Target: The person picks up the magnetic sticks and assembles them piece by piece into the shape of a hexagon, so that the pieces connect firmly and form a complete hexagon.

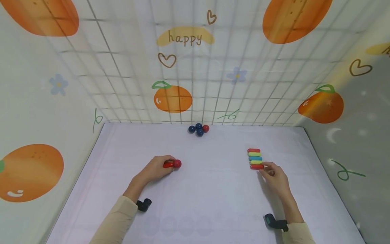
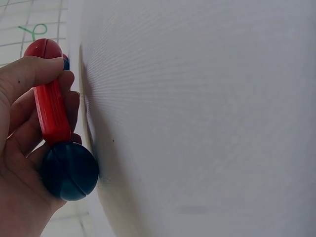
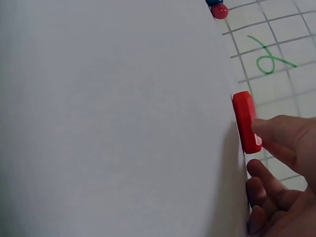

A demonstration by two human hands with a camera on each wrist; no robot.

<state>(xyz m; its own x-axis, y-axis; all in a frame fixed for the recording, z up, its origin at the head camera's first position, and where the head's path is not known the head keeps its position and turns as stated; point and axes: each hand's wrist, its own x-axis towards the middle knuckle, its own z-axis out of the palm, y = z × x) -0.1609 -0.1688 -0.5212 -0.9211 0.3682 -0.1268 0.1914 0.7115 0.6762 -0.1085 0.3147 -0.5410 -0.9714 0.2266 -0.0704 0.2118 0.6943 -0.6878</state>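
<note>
My left hand grips a red magnetic rod, thumb pressed across its upper part. On one end of the rod sits a red ball; a dark blue ball is on the other, close to the palm. At the right, my right hand pinches the end of a red rod between thumb and index finger, the other fingers curled below. This rod is the nearest in a row of parallel rods, with a blue rod in the middle, yellow-green ones either side and another red rod farthest off.
Several dark blue balls and a red ball cluster at the back edge of the white table. Printed curtains over a wire grid stand behind and at the sides. Black camera mounts sit at both wrists.
</note>
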